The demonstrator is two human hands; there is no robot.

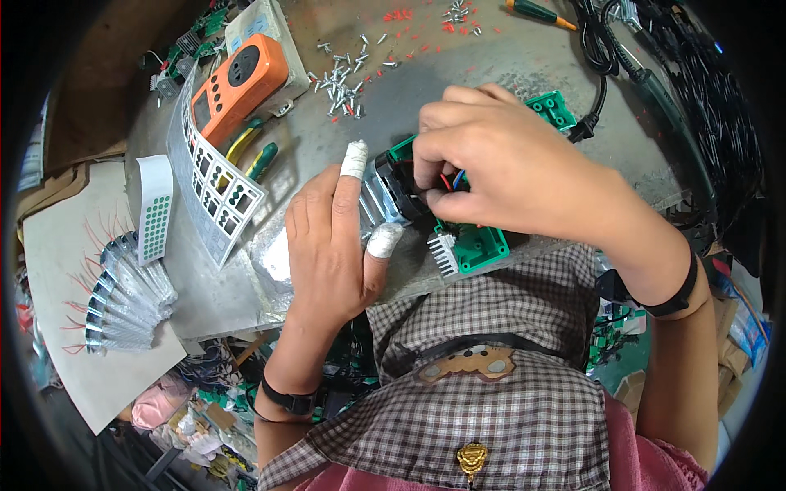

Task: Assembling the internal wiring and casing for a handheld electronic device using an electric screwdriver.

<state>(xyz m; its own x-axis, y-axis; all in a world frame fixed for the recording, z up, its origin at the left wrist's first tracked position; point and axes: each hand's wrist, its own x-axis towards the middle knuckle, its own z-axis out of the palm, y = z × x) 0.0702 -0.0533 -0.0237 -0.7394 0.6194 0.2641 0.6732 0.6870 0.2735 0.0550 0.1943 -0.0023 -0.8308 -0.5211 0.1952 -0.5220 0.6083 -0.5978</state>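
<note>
My left hand [327, 233], its index finger and thumb wrapped in white tape, spans a ribbed silver metal block [383, 195] with a black end. That block adjoins an open green plastic housing [481, 248] at the table's near edge. Over the housing, my right hand [491, 155] has its fingers curled and pinched; what lies between the tips is hidden. Red and blue wires [452, 180] show beneath them. A pale finned heat sink [443, 254] sits at the housing's near side. Another green part [552, 110] shows beyond my right hand.
Loose screws [344, 86] lie at the far side. An orange meter [241, 86], pliers [260, 161] and sticker sheets [221, 188] stand left. Silver strips with red wires [131, 295] fan out on a board [61, 229]. Black cables [602, 49] and a screwdriver [540, 13] lie far right.
</note>
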